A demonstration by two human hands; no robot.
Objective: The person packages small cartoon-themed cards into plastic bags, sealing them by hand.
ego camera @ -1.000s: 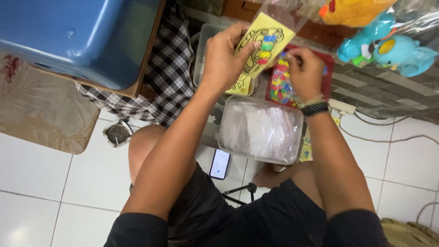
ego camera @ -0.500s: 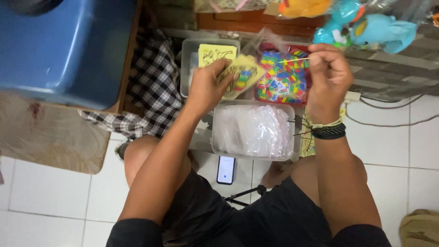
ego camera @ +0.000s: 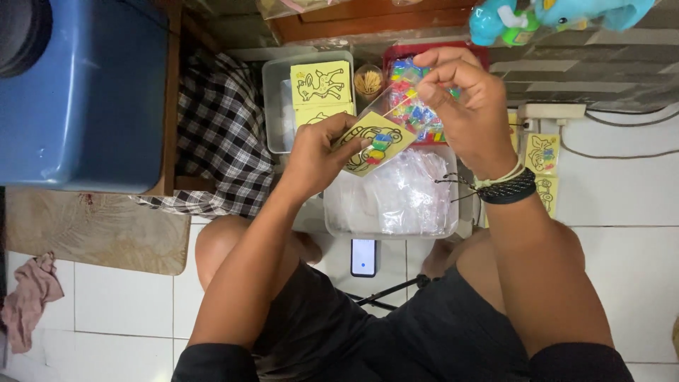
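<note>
Right now my left hand (ego camera: 318,152) pinches a yellow card (ego camera: 373,141) by its lower left corner, thumb on top and fingers curled under, so the card hangs tilted over the clear tub (ego camera: 392,191) of plastic bags. My right hand (ego camera: 460,106) is closed in a fine pinch at the fingertips, just above the card's upper right edge; I think it grips a clear sleeve or a thin stick, but what it holds is too thin and glassy for me to tell. The card is held only at one corner, so a pull from the right hand could twist it out of my grip and drop it into the tub or down to the floor by the phone (ego camera: 364,257). If a sleeve is going over it, a skewed card may catch its corner on the mouth and crease or tear the film. Behind my hands the red tray (ego camera: 396,56) of small coloured packets sits close, and beside it a little cup of sticks (ego camera: 368,80); a careless sweep of my right wrist could tip that cup or scatter packets. The grey tray (ego camera: 277,106) with more yellow cards lies just left of it, near enough for my left elbow to nudge.
</note>
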